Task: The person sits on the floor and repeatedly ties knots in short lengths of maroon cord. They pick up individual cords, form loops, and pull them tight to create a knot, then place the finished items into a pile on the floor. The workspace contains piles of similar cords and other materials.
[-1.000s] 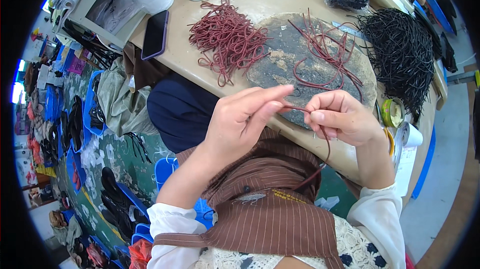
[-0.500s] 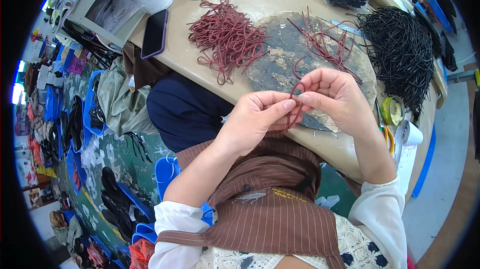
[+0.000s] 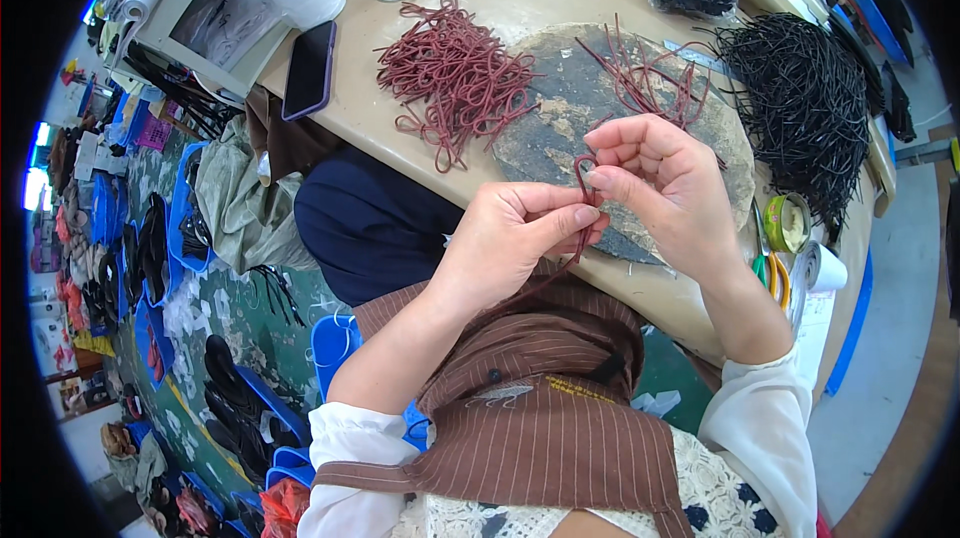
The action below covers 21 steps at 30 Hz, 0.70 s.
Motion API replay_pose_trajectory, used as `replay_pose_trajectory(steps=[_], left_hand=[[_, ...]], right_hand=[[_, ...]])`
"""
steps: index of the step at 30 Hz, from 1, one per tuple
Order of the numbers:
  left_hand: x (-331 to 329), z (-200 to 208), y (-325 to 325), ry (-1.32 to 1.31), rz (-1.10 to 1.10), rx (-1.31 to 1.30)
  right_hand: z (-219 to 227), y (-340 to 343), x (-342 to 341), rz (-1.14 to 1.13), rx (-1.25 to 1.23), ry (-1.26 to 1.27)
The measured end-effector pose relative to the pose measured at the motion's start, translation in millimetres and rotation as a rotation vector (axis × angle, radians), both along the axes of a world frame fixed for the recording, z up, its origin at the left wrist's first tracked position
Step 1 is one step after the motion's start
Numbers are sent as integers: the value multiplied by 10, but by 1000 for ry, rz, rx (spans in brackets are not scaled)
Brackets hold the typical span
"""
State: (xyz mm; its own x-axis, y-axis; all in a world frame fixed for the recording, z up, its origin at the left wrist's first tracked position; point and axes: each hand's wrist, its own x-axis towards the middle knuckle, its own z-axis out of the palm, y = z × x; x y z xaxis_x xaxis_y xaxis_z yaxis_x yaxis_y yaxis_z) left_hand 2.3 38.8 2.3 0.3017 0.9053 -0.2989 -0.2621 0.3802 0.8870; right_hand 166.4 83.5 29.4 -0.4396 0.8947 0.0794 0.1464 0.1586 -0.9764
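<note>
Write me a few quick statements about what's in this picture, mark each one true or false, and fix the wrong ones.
1. The left hand pinches a dark red cord. True.
2. The right hand holds a pair of scissors. False: the right hand is at a loop of that cord.
3. A heap of black cords lies to the right of the round slab. True.
4. The phone lies on the slab. False: the phone lies on the table, left of the dark red heap.
5. The green tin is closed. False: the green tin is open, with something pale inside.
</note>
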Motion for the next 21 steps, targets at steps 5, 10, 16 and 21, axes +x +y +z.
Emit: replay_pose_trajectory(steps=[5, 10, 16, 21], left_hand=[[94, -93, -4, -221, 211, 9], [-136, -104, -1, -408, 318, -204], [-244, 150, -205, -205, -130, -355], [-1, 31, -264, -398, 83, -281]], right_hand=[[-237, -210, -152, -41, 13, 99], [-370, -475, 2, 313, -740, 340], [99, -142, 309, 299, 133, -132], [23, -198, 75, 45, 402, -108]])
